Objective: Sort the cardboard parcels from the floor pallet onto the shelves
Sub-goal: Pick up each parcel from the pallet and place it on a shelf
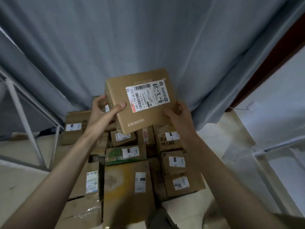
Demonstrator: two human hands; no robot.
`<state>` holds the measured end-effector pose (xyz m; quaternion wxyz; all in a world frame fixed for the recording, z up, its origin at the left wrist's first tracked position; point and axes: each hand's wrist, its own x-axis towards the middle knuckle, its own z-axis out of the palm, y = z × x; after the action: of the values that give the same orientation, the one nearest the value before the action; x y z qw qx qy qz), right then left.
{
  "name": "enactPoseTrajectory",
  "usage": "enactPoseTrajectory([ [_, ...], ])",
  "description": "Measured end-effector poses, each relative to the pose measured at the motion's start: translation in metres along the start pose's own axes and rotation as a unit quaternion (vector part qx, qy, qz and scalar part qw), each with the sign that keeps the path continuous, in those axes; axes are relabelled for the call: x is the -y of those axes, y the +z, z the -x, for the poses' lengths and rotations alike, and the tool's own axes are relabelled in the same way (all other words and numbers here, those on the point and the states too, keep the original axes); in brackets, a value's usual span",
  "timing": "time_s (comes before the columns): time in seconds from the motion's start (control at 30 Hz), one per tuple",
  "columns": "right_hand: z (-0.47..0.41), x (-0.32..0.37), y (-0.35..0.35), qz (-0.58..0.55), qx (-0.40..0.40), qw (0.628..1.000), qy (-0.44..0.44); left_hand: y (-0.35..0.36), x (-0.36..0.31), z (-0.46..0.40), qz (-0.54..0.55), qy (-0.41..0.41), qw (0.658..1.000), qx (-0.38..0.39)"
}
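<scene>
The cardboard parcel (142,101) is held up in front of the person, lifted well clear of the heap of parcels (128,166) on the floor below, and tipped so that its labelled face looks back toward the camera. That angle seems deliberate: the white shipping label (146,96) carries a handwritten code, 4-3-24, and holding it flat to the eye is likely how the person reads which shelf it belongs on. The left hand (103,109) takes the parcel's left edge, its thumb laid across the front face near the label's corner and its fingers curled around the side and back, so this grip is clamped on the box. The right hand (177,114) takes the lower right corner, thumb on the front face, the palm and remaining fingers wrapped around the edge and hidden behind it; this grip too is closed firmly on the parcel. With one hand on each side the box sits steady. Behind it hangs a grey curtain (132,38), and a white metal shelf frame (21,103) stands to the left, near the heap; its shelves themselves are not clearly seen.
</scene>
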<state>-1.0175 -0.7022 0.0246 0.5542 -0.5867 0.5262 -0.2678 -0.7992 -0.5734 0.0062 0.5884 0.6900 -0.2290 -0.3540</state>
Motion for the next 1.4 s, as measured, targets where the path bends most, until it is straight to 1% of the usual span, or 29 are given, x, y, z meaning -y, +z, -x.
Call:
enactPoseTrajectory([
  [0.13, -0.054, -0.003, -0.016, -0.077, 0.08, 0.994, 0.017, 0.035, 0.001, -0.025, -0.012, -0.004, 0.999, -0.052],
  [0.27, -0.087, -0.003, -0.021, -0.098, 0.127, 0.987, 0.01, 0.054, -0.004, -0.041, -0.005, -0.005, 0.997, -0.081],
  [0.4, -0.097, -0.003, -0.016, -0.111, 0.129, 0.985, 0.011, 0.055, -0.008, -0.043, -0.006, -0.008, 0.997, -0.079],
  [0.57, -0.081, -0.009, -0.003, -0.135, 0.129, 0.982, 0.036, 0.045, -0.002, -0.026, -0.002, -0.013, 0.999, -0.05],
  [0.73, -0.064, -0.019, 0.0, -0.159, 0.129, 0.977, 0.065, 0.04, 0.004, -0.017, -0.012, 0.002, 0.999, -0.051],
  [0.87, -0.073, -0.022, -0.001, -0.196, 0.126, 0.968, 0.091, 0.043, 0.005, -0.031, -0.046, -0.004, 0.997, -0.058],
  [1.0, -0.109, -0.021, -0.001, -0.211, 0.102, 0.967, 0.099, 0.058, 0.009, -0.068, -0.06, -0.002, 0.996, -0.061],
  [1.1, -0.154, -0.025, 0.004, -0.219, 0.082, 0.964, 0.123, 0.079, 0.019, -0.109, -0.061, -0.002, 0.995, -0.073],
  [1.17, -0.192, -0.033, 0.011, -0.215, 0.067, 0.964, 0.139, 0.095, 0.031, -0.142, -0.051, -0.018, 0.997, -0.06],
  [1.27, -0.256, -0.06, 0.03, -0.204, 0.054, 0.964, 0.163, 0.118, 0.071, -0.2, -0.052, -0.045, 0.997, -0.04],
  [1.37, -0.316, -0.108, 0.059, -0.192, 0.05, 0.961, 0.191, 0.136, 0.127, -0.255, -0.065, -0.086, 0.993, -0.037],
  [1.4, -0.333, -0.127, 0.068, -0.19, 0.05, 0.959, 0.203, 0.14, 0.149, -0.273, -0.085, -0.094, 0.991, -0.044],
])
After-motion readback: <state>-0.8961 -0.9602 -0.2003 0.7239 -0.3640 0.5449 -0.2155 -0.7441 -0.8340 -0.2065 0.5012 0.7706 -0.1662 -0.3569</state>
